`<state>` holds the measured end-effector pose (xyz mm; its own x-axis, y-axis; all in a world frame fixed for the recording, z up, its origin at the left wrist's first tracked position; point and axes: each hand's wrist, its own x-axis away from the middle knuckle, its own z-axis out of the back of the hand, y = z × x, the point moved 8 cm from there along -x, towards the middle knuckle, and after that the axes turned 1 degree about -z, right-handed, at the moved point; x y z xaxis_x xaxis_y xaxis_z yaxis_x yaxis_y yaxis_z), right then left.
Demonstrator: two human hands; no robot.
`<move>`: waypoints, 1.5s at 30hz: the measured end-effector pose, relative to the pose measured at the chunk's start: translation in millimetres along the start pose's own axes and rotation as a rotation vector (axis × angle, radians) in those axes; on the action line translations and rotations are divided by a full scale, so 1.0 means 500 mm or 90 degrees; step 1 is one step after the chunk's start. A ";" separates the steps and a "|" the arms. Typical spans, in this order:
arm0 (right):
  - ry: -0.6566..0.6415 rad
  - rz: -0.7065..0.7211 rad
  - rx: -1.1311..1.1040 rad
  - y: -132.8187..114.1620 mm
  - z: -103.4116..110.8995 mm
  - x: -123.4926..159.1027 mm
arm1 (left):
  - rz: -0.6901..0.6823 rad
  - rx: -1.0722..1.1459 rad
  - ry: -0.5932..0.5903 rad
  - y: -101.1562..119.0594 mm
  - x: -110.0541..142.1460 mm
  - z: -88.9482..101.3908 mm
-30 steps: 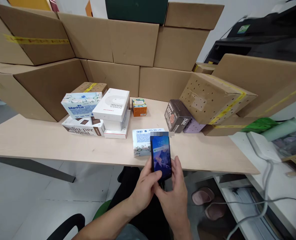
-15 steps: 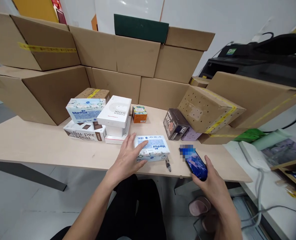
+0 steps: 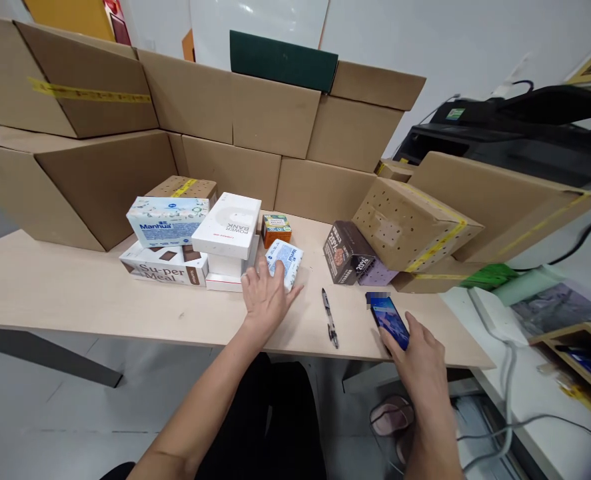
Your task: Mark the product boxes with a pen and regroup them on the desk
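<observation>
One first Manhua pack (image 3: 168,212) rests upon one Su-per Meal box (image 3: 161,269), beside one power bank box (image 3: 230,221). Next, the left hand (image 3: 265,297), its fingers spread, is at the second Manhua pack (image 3: 288,257), which is near one orange box (image 3: 276,235); whether they touch, I cannot tell. Then one pen (image 3: 329,317) lies on the table (image 3: 215,321). Lastly, one phone (image 3: 391,320) is held between thumb and fingers of the right hand (image 3: 422,357).

Pen (image 3: 329,318), perhaps phone (image 3: 391,319), on table (image 3: 200,313)
</observation>
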<state>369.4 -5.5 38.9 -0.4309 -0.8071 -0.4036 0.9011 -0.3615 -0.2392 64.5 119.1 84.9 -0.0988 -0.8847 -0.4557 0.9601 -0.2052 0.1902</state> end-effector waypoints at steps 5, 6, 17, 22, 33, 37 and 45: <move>0.049 -0.013 -0.173 -0.097 0.019 -0.060 | 0.010 0.001 -0.044 0.010 -0.061 -0.041; 0.051 -0.014 -0.200 -0.118 0.015 -0.078 | 0.015 0.008 -0.047 0.010 -0.071 -0.045; 0.078 -0.067 -0.222 -0.231 -0.042 -0.195 | -0.065 0.051 -0.068 0.024 0.024 -0.017; 0.162 -0.035 -0.263 -0.240 -0.026 -0.179 | -0.095 0.095 -0.146 0.017 0.020 -0.061; 0.131 0.025 -0.749 -0.206 0.096 -0.002 | -0.024 0.596 0.011 -0.071 0.049 -0.030; -0.104 0.099 -0.736 -0.240 0.025 0.035 | 0.198 0.925 0.154 -0.163 0.118 -0.020; -0.192 0.101 -0.676 -0.271 -0.026 0.064 | 0.215 0.962 0.113 -0.167 0.152 -0.032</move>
<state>233.1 23.8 46.8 -0.1554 -0.9411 -0.3002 0.3846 0.2222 -0.8959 -19.1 75.9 20.3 0.1952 -0.9386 -0.2845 -0.2263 -0.3253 0.9181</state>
